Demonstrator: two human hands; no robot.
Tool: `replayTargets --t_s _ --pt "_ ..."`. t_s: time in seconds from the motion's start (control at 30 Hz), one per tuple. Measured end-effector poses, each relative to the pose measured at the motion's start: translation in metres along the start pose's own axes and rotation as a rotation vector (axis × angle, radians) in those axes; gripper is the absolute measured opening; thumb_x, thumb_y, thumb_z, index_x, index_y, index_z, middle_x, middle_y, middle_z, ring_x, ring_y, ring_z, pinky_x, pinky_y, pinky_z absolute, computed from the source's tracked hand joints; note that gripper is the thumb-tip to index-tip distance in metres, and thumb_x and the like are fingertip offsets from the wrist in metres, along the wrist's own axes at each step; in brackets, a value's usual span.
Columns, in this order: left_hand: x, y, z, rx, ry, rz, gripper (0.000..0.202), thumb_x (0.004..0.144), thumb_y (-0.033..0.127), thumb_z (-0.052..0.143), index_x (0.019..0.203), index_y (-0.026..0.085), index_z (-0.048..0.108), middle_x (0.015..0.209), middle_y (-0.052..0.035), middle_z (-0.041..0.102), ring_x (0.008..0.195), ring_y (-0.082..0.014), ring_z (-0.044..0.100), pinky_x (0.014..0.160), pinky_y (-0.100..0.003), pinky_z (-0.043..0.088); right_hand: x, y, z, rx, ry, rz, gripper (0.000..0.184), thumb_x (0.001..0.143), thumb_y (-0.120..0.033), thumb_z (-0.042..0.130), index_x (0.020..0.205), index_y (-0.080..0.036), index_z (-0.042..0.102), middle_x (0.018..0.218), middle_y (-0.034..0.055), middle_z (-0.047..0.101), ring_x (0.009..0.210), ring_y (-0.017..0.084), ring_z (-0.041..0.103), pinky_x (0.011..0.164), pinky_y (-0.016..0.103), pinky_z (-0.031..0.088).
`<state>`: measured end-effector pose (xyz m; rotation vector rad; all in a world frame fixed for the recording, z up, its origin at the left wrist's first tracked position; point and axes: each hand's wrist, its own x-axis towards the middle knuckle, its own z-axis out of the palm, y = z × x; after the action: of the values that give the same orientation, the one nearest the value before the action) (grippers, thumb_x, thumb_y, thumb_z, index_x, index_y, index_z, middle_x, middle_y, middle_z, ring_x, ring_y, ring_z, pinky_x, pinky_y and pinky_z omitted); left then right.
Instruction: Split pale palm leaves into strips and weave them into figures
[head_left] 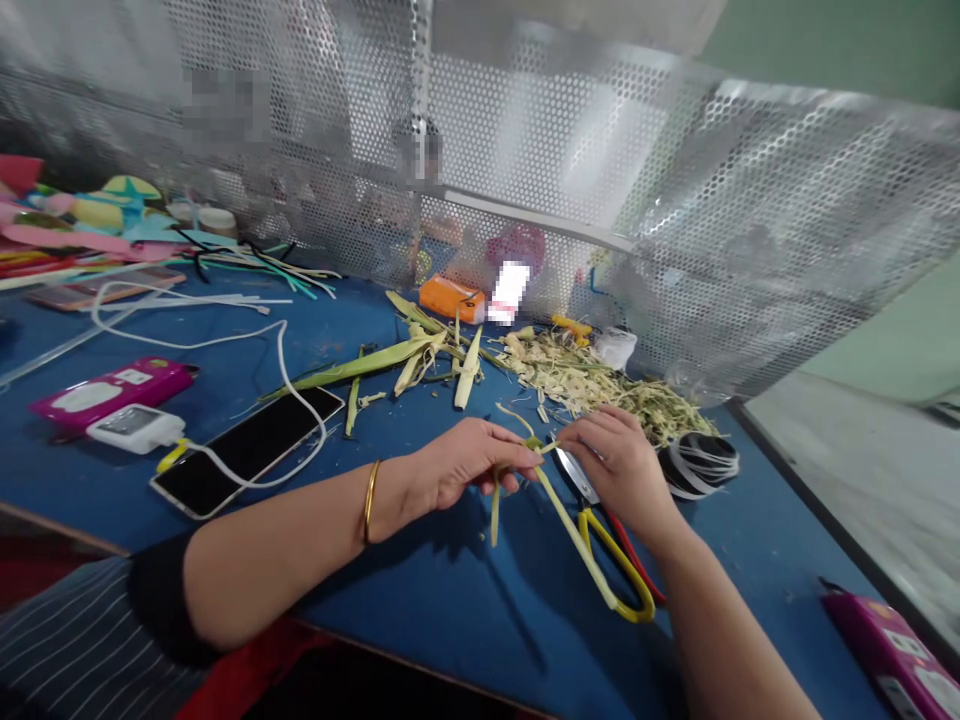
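My left hand (469, 462) and my right hand (619, 465) meet over the blue table (450, 620), both pinching a thin pale green leaf strip (559, 510) between the fingertips. One end of the strip hangs down below my left hand; a longer end runs down to the right. A gold bangle sits on my left wrist. Scissors (619, 555) with yellow and red handles lie on the table under my right hand, blades pointing up toward the fingers.
A pile of leaf trimmings (600, 385) and loose leaves (390, 362) lie behind my hands. A phone (247, 450) on a white cable, a pink power bank (112, 390), a tape roll (697, 462), an orange box (452, 297) and a perforated metal screen (675, 230) surround them.
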<state>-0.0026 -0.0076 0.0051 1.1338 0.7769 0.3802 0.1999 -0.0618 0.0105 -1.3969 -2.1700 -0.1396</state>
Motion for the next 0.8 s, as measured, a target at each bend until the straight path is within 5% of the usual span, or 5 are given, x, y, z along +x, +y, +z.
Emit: replayTargets --t_s 0.13,0.23,0.47,0.63,0.8 --pt "-0.001 0.002 0.003 -0.066 0.119 0.025 0.016 0.070 0.025 0.075 0.072 0.011 0.068 0.078 -0.0078 0.070 0.054 -0.0076 0.059 0.040 -0.021 0.019 -0.004 -0.016 -0.011 -0.154 0.247 -0.006 0.016 0.092 -0.019 0.051 0.098 -0.022 0.066 0.097 0.0074 0.071 0.094 0.023 0.064 0.092 0.041 0.040" --pt "-0.002 0.005 0.003 -0.170 0.188 0.030 0.015 0.071 0.022 0.075 0.076 0.011 0.067 0.082 -0.0086 0.070 0.062 -0.0099 0.064 0.038 -0.019 0.015 -0.011 -0.046 -0.018 -0.141 0.499 0.109 0.011 0.090 -0.019 0.055 0.092 -0.021 0.066 0.081 0.0069 0.070 0.078 0.021 0.063 0.076 0.033 0.044" --pt "0.000 0.006 0.002 -0.421 0.162 0.073 0.013 0.081 0.022 0.061 0.078 0.010 0.066 0.079 -0.0079 0.070 0.073 -0.0121 0.067 0.037 -0.015 0.025 -0.010 -0.078 0.030 0.323 0.000 0.488 0.027 0.088 -0.043 0.055 0.082 -0.021 0.070 0.060 0.0012 0.061 0.052 0.016 0.052 0.050 0.027 0.036" --pt "-0.001 0.006 0.005 -0.372 0.137 0.080 0.007 0.077 0.015 0.063 0.079 0.010 0.067 0.082 -0.0102 0.071 0.076 -0.0126 0.067 0.036 -0.014 0.025 -0.003 -0.076 0.050 0.697 -0.023 0.666 0.035 0.084 -0.049 0.054 0.068 -0.019 0.063 0.047 -0.0046 0.042 0.044 0.012 0.039 0.046 0.026 0.029" --pt "0.000 0.005 0.004 -0.297 0.158 0.160 0.004 0.077 0.011 0.064 0.080 0.009 0.066 0.084 -0.0117 0.071 0.076 -0.0132 0.068 0.034 -0.015 0.021 -0.005 -0.075 0.046 0.711 -0.025 0.629 0.032 0.080 -0.038 0.054 0.056 -0.021 0.042 0.048 -0.0061 0.036 0.048 0.010 0.032 0.047 0.024 0.026"
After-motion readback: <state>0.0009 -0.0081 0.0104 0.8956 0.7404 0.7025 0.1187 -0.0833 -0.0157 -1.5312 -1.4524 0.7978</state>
